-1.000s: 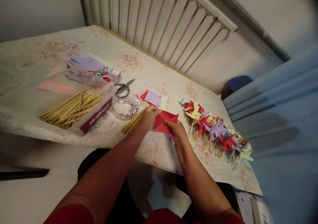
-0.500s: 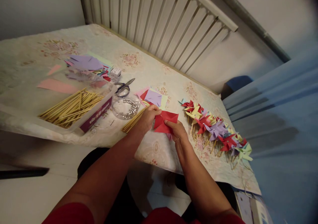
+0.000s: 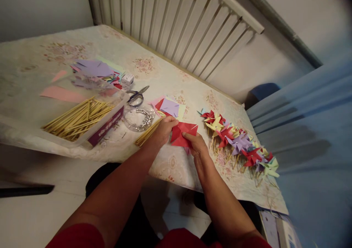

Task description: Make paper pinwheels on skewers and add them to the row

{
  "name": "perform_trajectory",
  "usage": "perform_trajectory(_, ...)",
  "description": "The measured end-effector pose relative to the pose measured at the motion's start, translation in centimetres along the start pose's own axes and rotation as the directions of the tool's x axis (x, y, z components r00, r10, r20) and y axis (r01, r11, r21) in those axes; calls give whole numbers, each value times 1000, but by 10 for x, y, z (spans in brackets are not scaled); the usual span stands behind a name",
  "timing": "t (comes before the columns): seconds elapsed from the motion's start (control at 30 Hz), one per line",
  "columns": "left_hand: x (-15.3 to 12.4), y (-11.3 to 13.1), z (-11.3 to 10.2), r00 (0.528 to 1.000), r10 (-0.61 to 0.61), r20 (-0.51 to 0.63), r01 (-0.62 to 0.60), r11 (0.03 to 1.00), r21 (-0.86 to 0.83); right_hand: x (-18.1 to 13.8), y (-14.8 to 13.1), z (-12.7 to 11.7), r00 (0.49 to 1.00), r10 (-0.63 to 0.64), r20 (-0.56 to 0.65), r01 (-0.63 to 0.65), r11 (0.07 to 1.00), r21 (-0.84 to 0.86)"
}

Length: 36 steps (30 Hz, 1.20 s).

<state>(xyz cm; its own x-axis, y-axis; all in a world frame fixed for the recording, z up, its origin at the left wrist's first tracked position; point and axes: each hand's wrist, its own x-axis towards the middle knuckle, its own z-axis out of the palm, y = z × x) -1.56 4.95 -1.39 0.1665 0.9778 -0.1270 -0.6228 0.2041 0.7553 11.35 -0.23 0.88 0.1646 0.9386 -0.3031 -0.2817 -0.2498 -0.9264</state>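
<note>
Both my hands hold a red paper square (image 3: 183,133) just above the table's near edge. My left hand (image 3: 164,129) pinches its left corner with closed fingers. Gripping the lower right side is my right hand (image 3: 195,144), fingers curled over the paper. A small bundle of wooden sticks (image 3: 147,133) lies under my left wrist. Behind the red paper sits a stack of cut coloured squares (image 3: 169,107), purple on top. To the right a row of finished paper pinwheels (image 3: 239,143) on sticks lies along the table.
A clear plastic box of wooden sticks (image 3: 78,118) stands at the left. Beside it are a round clear dish of pins (image 3: 138,117), scissors (image 3: 136,95), a small white box (image 3: 127,79) and loose coloured paper (image 3: 93,69). A radiator (image 3: 176,24) runs behind the table (image 3: 35,83).
My hands have shifted only slightly on the red paper; the view has drifted a little. Nothing else has moved.
</note>
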Motion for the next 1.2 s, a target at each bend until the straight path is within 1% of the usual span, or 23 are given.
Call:
perform_trajectory(0.17,-2,3,1,999,-31,-9,30,999,-38,1,1,-1,1000,-13,-9,13,1000,4)
perform_trajectory(0.3,0,0,0,997,-38,64,42,997,-58,3,1,-3,1000,-10,-9,10,1000,5)
perform_trajectory(0.37,2,-2,-1,996,-43,76,46,998,-35,4,0,-4,1000,-6,-18,6,1000,5)
perform_trajectory(0.43,2,-2,-2,998,-37,56,37,999,3,4,0,-5,1000,-7,-24,7,1000,2)
perform_trajectory(0.53,-1,2,-1,998,-24,62,22,999,33,4,1,-6,1000,-10,-22,10,1000,-3)
perform_trajectory(0.63,-6,7,2,995,-62,81,58,997,49,3,1,-5,1000,-17,-13,17,1000,-3)
perform_trajectory(0.73,-8,7,3,994,-90,56,87,994,68,3,2,-5,1000,-10,-8,10,1000,2)
perform_trajectory(0.87,-3,0,0,999,-54,-7,54,992,117,3,4,-4,1000,2,-9,-2,1000,6)
perform_trajectory(0.97,0,-4,-3,1000,-24,-2,24,992,126,2,4,-4,1000,0,-12,0,1000,9)
perform_trajectory(1.1,-1,-2,-3,1000,11,1,-11,994,113,0,2,-1,1000,-6,-14,6,1000,28)
perform_trajectory(1.2,-4,1,-2,1000,-5,-14,7,996,87,-1,1,0,1000,-8,-18,9,1000,29)
